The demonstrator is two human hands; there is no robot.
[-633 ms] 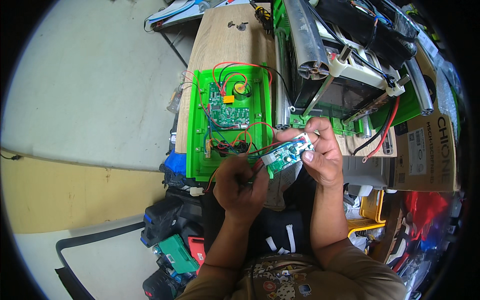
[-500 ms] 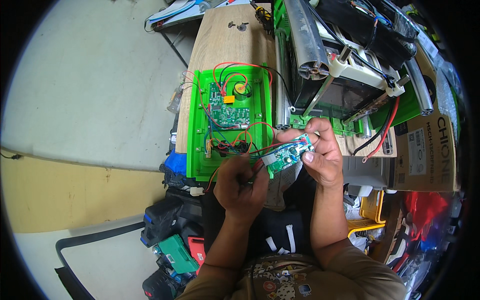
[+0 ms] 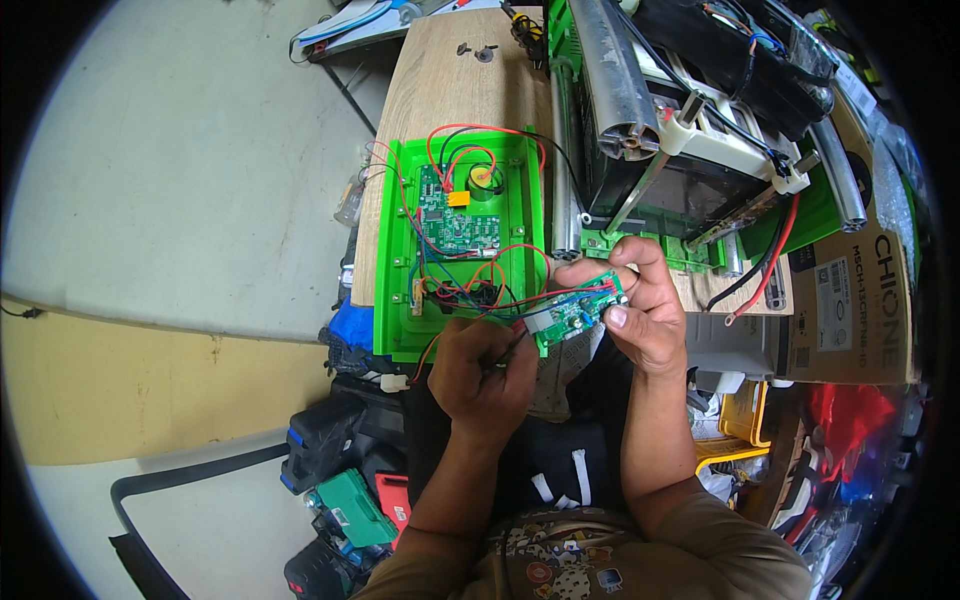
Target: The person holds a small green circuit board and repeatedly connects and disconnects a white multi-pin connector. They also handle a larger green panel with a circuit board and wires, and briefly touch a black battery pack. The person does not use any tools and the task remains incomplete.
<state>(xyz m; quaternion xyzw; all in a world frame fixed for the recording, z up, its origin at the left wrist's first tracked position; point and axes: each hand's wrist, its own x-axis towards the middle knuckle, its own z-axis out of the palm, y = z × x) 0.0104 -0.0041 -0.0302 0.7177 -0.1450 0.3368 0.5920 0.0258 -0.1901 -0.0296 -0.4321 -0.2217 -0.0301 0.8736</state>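
A small green circuit board (image 3: 575, 318) is gripped at its right end by the thumb and fingers of my right hand (image 3: 648, 312). It is tilted, and a white connector shows at its left end. My left hand (image 3: 485, 375) is closed beside that end, around dark and red wires (image 3: 518, 328); its fingertips are partly hidden. Several thin wires run from the board into a green plastic housing (image 3: 385, 290). Inside the housing lie a larger circuit board (image 3: 455, 215) and a round yellow-topped part (image 3: 484, 180). A white plug (image 3: 394, 383) hangs by the housing's near edge.
The housing rests on a wooden table (image 3: 470, 90), with small dark metal pieces (image 3: 484, 54) farther back. To the right stands a metal-railed frame (image 3: 620, 90) holding a black block. Beyond it is a cardboard box (image 3: 850, 300). Tool cases (image 3: 355, 510) lie at the lower left.
The small board has turned slightly in my right hand, and the wires over it have shifted a little. Both hands stay in nearly the same place.
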